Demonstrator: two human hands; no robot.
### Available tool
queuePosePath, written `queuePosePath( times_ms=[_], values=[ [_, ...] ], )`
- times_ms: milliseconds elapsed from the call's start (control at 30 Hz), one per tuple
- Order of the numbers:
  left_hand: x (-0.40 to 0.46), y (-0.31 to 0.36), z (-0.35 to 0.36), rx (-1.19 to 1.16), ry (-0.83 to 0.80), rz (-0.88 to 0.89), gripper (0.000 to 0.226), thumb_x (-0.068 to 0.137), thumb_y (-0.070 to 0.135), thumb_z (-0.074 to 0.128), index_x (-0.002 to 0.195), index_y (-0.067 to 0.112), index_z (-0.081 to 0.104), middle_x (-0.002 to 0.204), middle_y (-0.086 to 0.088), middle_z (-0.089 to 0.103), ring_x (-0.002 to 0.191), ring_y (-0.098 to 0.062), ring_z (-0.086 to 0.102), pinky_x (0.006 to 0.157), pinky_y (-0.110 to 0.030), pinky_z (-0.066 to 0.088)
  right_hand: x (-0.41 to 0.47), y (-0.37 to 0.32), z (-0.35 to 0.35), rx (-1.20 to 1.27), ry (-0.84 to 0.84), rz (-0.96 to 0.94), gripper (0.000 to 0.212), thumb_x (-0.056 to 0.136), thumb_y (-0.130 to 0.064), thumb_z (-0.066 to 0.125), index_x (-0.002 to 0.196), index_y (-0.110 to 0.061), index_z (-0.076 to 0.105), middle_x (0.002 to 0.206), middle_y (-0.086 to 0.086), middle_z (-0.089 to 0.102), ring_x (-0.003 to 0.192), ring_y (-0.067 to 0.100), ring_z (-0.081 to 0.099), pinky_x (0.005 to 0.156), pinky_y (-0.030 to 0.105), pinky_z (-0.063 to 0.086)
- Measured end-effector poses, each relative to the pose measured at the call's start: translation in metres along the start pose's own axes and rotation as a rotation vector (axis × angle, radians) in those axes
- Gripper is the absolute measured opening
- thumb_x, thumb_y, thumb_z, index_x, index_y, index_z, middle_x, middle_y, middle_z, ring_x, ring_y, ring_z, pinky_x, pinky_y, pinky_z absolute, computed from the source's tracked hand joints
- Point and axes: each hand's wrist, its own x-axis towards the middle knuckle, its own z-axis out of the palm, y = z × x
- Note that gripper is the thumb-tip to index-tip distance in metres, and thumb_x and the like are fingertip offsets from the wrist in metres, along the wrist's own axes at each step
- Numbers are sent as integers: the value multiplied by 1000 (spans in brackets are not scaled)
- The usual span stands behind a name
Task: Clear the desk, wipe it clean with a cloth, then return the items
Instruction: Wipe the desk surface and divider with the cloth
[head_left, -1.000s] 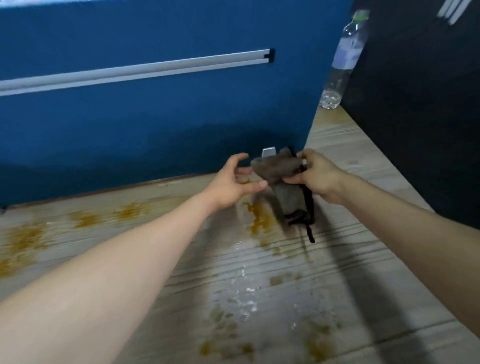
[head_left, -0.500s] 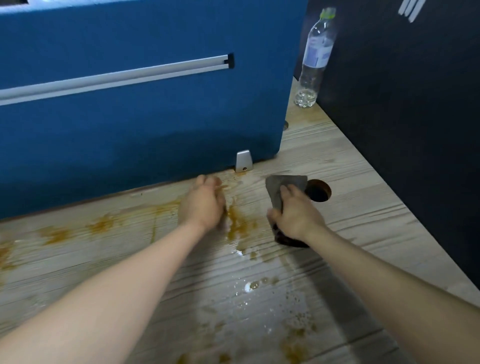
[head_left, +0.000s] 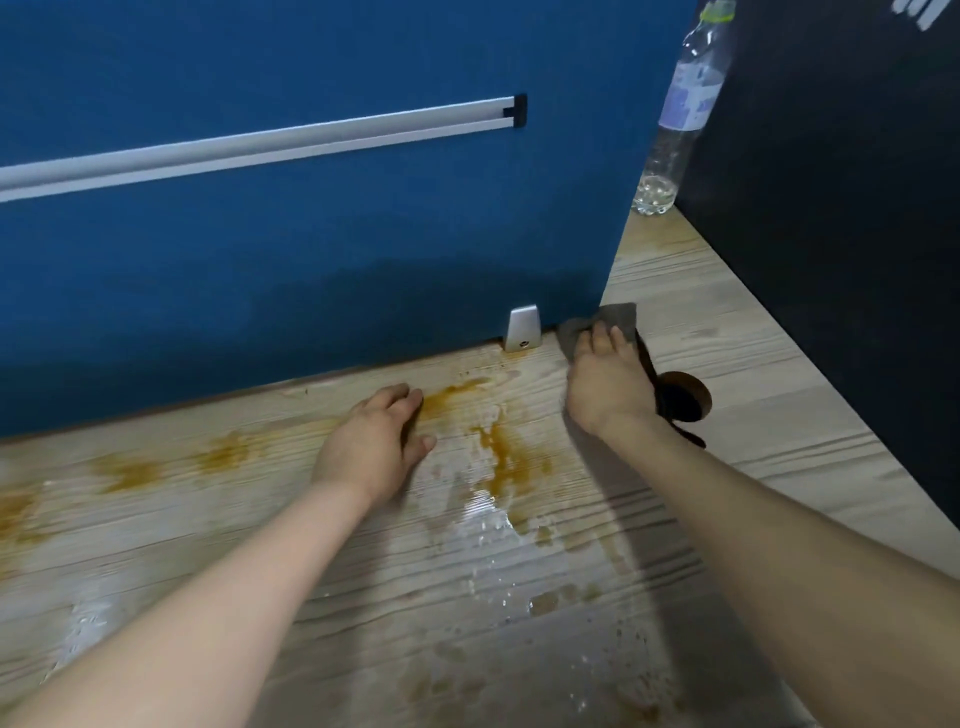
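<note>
Head view. The desk (head_left: 753, 332) carries no loose items in the centre and lower frame; only a water bottle (head_left: 680, 119) stands at upper right, beside the blue partition (head_left: 311, 270). Clearing therefore appears largely done.

Wiping is under way. The right hand (head_left: 605, 382) presses the grey cloth (head_left: 610, 319) flat, fingers extended, at centre right against the partition's foot, next to a metal bracket (head_left: 522, 330) and a cable hole (head_left: 685, 397). The left hand (head_left: 371, 447) rests on the wood at centre, fingers relaxed, grasping nothing.

Brown stains (head_left: 506, 457) and water remain across centre, left and lower frame. Most wiping and the return of items appear outstanding.
</note>
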Motion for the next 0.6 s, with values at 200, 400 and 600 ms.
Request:
queuePosePath(
  times_ms=[200, 400, 600],
  values=[
    [1, 1, -5, -6, -34, -4, 60, 90, 46, 53, 144, 23, 37, 149, 4, 33, 132, -23, 37, 107, -33, 33, 0, 14, -6, 95, -37, -109, 60, 93, -4, 38, 149, -7, 17, 159, 7, 6, 146, 22, 7, 118, 35, 16],
    [2, 0, -4, 16, -16, 9, 59, 90, 46, 53, 143, 24, 37, 149, 4, 34, 131, -23, 37, 106, -33, 33, 8, 1, -2, 93, -3, 144, 64, 95, -17, 40, 150, -4, 9, 159, 14, 1, 146, 30, 3, 120, 38, 7],
    [0, 4, -8, 16, -46, 4, 60, 90, 45, 53, 143, 23, 37, 149, 2, 34, 132, -24, 37, 108, -35, 33, -36, -21, 14, 127, -29, -259, 64, 95, -8, 37, 152, -10, 8, 160, 8, -1, 147, 21, -1, 119, 29, 0]
  ],
)
